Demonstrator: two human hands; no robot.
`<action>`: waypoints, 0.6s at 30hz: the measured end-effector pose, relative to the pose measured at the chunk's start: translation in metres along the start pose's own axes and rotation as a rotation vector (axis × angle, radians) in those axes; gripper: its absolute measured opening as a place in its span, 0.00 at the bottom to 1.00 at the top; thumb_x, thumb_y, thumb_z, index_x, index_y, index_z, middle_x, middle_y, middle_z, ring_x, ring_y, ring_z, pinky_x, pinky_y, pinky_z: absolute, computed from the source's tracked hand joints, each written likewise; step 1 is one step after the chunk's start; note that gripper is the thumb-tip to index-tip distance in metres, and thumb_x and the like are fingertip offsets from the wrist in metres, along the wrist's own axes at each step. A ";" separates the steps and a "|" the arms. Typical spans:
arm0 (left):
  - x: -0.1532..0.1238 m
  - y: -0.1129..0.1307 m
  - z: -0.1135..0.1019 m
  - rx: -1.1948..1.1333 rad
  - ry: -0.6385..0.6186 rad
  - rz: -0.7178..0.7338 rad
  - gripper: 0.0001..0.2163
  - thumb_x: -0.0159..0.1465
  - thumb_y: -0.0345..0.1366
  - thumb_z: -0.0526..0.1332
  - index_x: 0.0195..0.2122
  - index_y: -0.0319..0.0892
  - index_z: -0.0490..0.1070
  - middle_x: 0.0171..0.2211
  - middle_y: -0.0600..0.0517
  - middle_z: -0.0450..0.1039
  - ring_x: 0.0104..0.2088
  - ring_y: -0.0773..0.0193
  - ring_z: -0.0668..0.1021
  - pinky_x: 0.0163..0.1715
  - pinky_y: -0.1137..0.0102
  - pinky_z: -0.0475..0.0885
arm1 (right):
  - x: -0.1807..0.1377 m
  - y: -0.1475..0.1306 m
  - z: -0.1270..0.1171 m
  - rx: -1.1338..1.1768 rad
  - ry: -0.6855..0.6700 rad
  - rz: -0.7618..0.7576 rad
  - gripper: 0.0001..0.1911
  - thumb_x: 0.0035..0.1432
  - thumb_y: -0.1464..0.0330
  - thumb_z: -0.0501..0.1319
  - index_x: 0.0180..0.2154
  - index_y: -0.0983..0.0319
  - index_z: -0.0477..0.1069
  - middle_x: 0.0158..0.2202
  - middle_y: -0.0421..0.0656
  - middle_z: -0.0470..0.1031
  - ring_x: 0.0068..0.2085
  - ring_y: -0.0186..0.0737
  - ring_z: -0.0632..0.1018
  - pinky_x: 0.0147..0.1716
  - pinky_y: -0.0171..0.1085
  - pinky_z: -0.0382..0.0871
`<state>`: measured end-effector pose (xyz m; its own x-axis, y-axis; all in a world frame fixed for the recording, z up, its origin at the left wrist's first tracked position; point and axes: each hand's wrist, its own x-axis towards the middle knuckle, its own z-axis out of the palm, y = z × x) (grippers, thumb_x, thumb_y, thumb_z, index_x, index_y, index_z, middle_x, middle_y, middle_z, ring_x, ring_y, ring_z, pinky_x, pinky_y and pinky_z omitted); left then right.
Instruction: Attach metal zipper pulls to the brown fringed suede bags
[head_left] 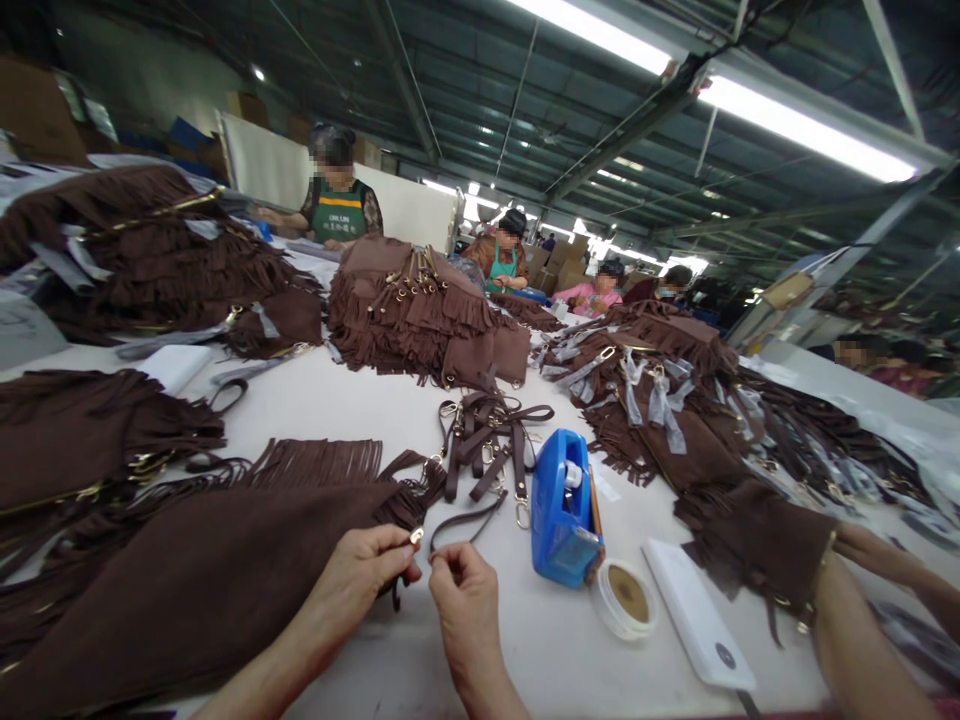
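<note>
A brown suede fringed bag (187,580) lies flat in front of me on the white table (360,410). My left hand (364,575) pinches the bag's corner, where a small gold ring shows. My right hand (461,590) is closed in a pinch on a thin brown strap (469,518) that runs from that corner. A bundle of brown straps with gold clasps (487,445) lies just beyond my hands.
A blue tape dispenser (562,510), a round white tub (624,597) and a white power bank (697,625) lie to my right. Heaps of brown fringed bags (420,310) cover the table. Another person's arms (870,620) reach in at right. Several workers sit at the far side.
</note>
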<state>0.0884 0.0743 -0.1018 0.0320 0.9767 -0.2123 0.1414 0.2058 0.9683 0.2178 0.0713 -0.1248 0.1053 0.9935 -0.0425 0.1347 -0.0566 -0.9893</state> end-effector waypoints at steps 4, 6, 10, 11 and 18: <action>0.005 -0.007 0.001 0.128 -0.029 0.067 0.13 0.54 0.41 0.53 0.22 0.38 0.71 0.21 0.52 0.71 0.23 0.65 0.69 0.25 0.72 0.60 | -0.002 0.006 -0.006 -0.030 -0.068 0.028 0.11 0.44 0.62 0.54 0.17 0.61 0.62 0.15 0.35 0.59 0.20 0.31 0.59 0.22 0.33 0.54; 0.005 -0.010 0.005 0.215 -0.032 0.147 0.13 0.56 0.38 0.51 0.23 0.38 0.71 0.21 0.51 0.71 0.24 0.64 0.70 0.26 0.71 0.62 | -0.001 0.010 -0.008 -0.038 -0.102 0.022 0.14 0.45 0.61 0.56 0.14 0.60 0.58 0.14 0.34 0.57 0.19 0.30 0.59 0.21 0.33 0.54; -0.002 -0.016 0.017 0.335 0.006 0.289 0.09 0.52 0.30 0.55 0.28 0.40 0.74 0.31 0.47 0.75 0.36 0.57 0.73 0.40 0.65 0.66 | -0.002 0.018 -0.006 0.092 -0.107 0.023 0.08 0.38 0.66 0.60 0.25 0.62 0.64 0.22 0.36 0.67 0.23 0.32 0.66 0.22 0.31 0.60; -0.005 -0.019 0.018 0.357 0.015 0.311 0.10 0.50 0.29 0.55 0.32 0.40 0.75 0.35 0.46 0.76 0.40 0.56 0.73 0.44 0.64 0.65 | -0.002 0.021 -0.005 0.157 -0.098 0.075 0.13 0.38 0.67 0.60 0.31 0.62 0.66 0.26 0.38 0.71 0.23 0.32 0.68 0.21 0.31 0.61; -0.069 -0.072 -0.024 0.250 0.547 0.305 0.10 0.59 0.38 0.54 0.36 0.43 0.74 0.35 0.47 0.76 0.39 0.57 0.75 0.43 0.65 0.69 | 0.002 0.041 0.000 0.143 -0.136 0.177 0.20 0.35 0.56 0.67 0.28 0.64 0.72 0.17 0.37 0.67 0.18 0.32 0.66 0.17 0.30 0.59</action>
<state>0.0525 -0.0066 -0.1540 -0.3895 0.8926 0.2270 0.4326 -0.0403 0.9007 0.2241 0.0713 -0.1653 -0.0194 0.9741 -0.2251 -0.0154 -0.2254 -0.9742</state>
